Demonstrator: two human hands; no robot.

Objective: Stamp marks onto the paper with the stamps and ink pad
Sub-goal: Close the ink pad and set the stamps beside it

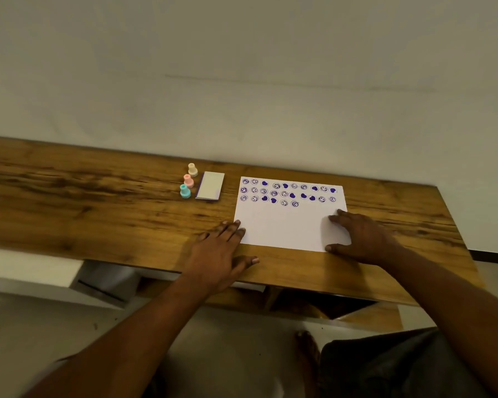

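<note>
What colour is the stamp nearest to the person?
Teal, or light blue-green; the stamp shows best in the head view.

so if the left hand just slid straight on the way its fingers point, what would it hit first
Probably the paper: the left hand lies flat on the table, fingers aimed up and to the right, tips at the sheet's left edge. Whether they already touch it is unclear.

A single head-worn, wide-angle view looks forward and down from above the near edge of the wooden table (98,202). It faces the pale wall (242,67) behind the table. Both forearms enter from the bottom edge. Floor and the wearer's lap fill the lower frame. No second view exists.
</note>
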